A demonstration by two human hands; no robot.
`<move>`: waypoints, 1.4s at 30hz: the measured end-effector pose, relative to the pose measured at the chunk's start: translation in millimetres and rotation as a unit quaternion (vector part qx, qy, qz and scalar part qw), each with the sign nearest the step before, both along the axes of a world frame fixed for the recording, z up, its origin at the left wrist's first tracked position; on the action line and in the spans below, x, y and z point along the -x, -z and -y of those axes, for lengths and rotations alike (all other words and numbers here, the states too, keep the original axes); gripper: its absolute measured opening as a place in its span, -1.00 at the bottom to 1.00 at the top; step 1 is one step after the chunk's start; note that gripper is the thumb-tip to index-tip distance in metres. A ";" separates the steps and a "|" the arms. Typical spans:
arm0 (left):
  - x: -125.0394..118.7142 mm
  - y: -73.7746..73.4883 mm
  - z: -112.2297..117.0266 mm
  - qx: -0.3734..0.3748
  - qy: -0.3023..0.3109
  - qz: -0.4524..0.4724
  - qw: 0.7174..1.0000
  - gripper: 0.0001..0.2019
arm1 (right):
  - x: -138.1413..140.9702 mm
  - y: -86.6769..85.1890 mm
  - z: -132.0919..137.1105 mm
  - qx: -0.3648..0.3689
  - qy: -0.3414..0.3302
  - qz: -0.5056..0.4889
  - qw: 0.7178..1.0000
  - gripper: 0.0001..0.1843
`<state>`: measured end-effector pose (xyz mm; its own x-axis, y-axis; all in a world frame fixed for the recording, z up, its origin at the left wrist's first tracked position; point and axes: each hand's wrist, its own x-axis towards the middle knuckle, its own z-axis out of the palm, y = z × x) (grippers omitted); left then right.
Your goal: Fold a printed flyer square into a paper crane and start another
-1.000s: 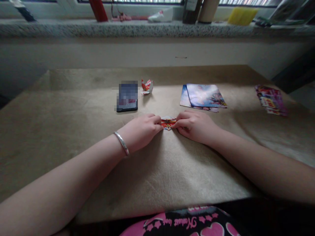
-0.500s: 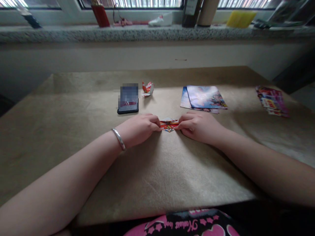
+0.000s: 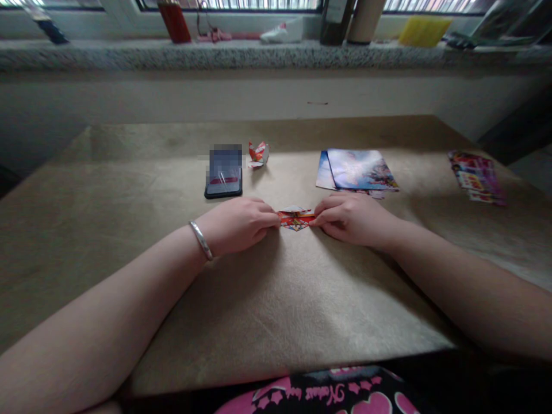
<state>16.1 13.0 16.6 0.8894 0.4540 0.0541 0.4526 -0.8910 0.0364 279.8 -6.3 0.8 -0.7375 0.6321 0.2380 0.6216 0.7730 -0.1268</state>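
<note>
A small piece of folded paper [image 3: 295, 219], red and white with a colourful print, lies on the table between my two hands. Its middle bulges to a point at the front and back. My left hand [image 3: 246, 225] pinches its left end between thumb and fingers; a silver bangle circles that wrist. At the right end, my right hand [image 3: 354, 219] grips the paper the same way, fingers curled. Just beyond my left hand stands a folded paper figure [image 3: 259, 154] in similar red and white paper.
A phone [image 3: 223, 172] lies beyond my left hand. Printed sheets [image 3: 362, 169] are stacked past my right hand, and purple-red cards [image 3: 476, 177] are fanned at the far right. Bottles and small items line the granite windowsill [image 3: 241, 56] behind the table [image 3: 276, 322].
My left hand has shifted slightly left and my right fingers sit a little further right, so more of the folded paper shows between them. The other objects have stayed put.
</note>
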 end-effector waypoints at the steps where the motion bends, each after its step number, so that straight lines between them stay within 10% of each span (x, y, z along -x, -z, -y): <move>1: 0.2 0.5 -0.3 -0.002 0.005 0.001 1.000 -0.67 | -0.6 0.3 -0.2 0.001 -0.003 -0.003 1.000 -0.74; 10: 0.6 5.3 -1.4 0.007 -0.007 0.035 0.999 -0.66 | 3.1 -4.1 7.2 -0.060 0.003 0.064 0.996 -0.75; 24: -6.2 15.1 1.6 -0.015 -0.071 0.119 0.990 -0.82 | 7.7 12.0 -3.5 0.074 0.146 -0.125 0.979 -0.84; 42: -20.8 18.8 8.2 0.030 -0.196 0.114 0.973 -0.67 | 14.9 12.6 -9.6 0.085 0.094 -0.120 0.985 -0.74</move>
<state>36.8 4.8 -2.2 0.6142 0.7651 0.1931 0.7319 -0.6438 0.2231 264.9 3.3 -11.8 -0.5391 0.7978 0.2699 0.6879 0.6020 -0.4055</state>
